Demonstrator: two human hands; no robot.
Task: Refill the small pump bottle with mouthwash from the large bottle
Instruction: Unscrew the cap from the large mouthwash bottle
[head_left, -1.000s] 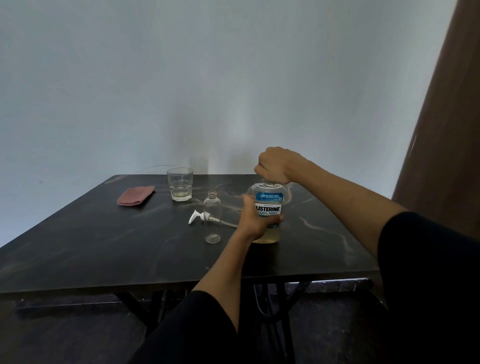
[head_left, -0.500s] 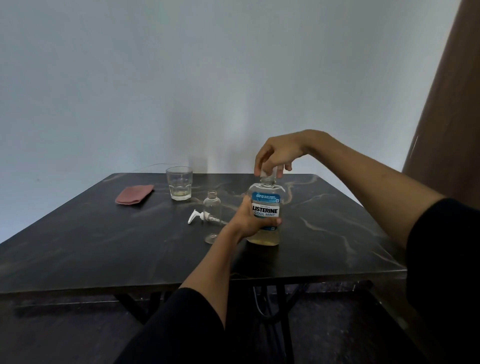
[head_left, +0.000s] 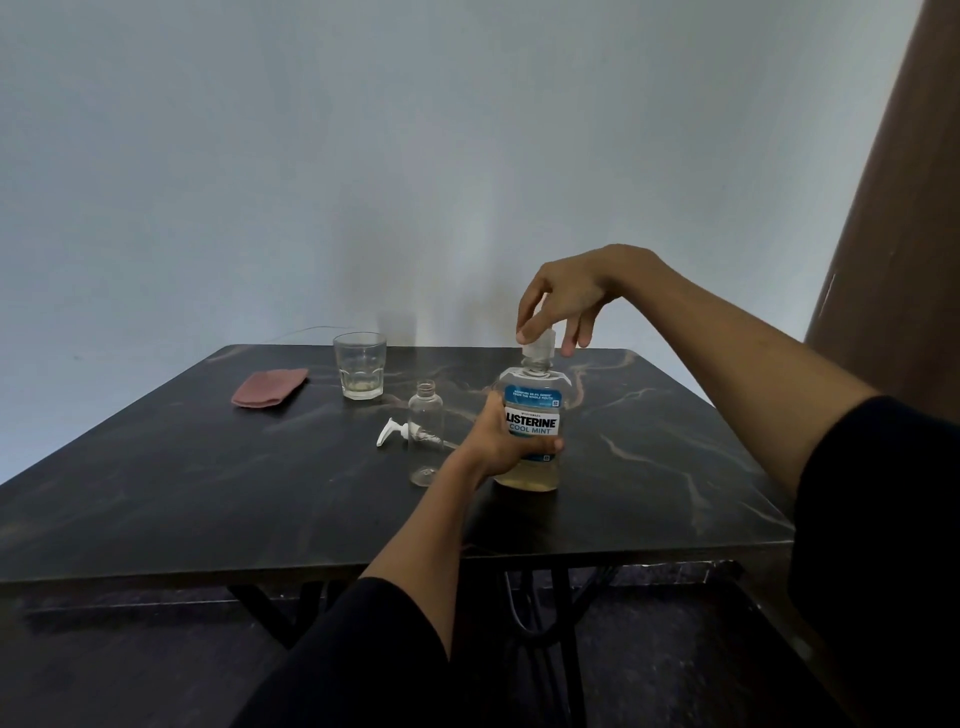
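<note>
Centrally, on a dark marbled table (head_left: 208, 499) against a pale wall (head_left: 363, 156), the left hand (head_left: 498, 441) clasps the mouthwash bottle (head_left: 532, 415) — the right hand (head_left: 566, 296) pinches its cap (head_left: 540, 347). Open pump bottle (head_left: 426, 431) stands at its nine o'clock; glass (head_left: 359, 366) and cloth (head_left: 269, 387) sit at ten.

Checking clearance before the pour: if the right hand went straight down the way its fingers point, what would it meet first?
The cap, which the right hand already pinches in its fingers. Directly below sits the neck of the large bottle, upright in the left hand. Whether the cap is fully clear of the neck is hard to tell.
</note>
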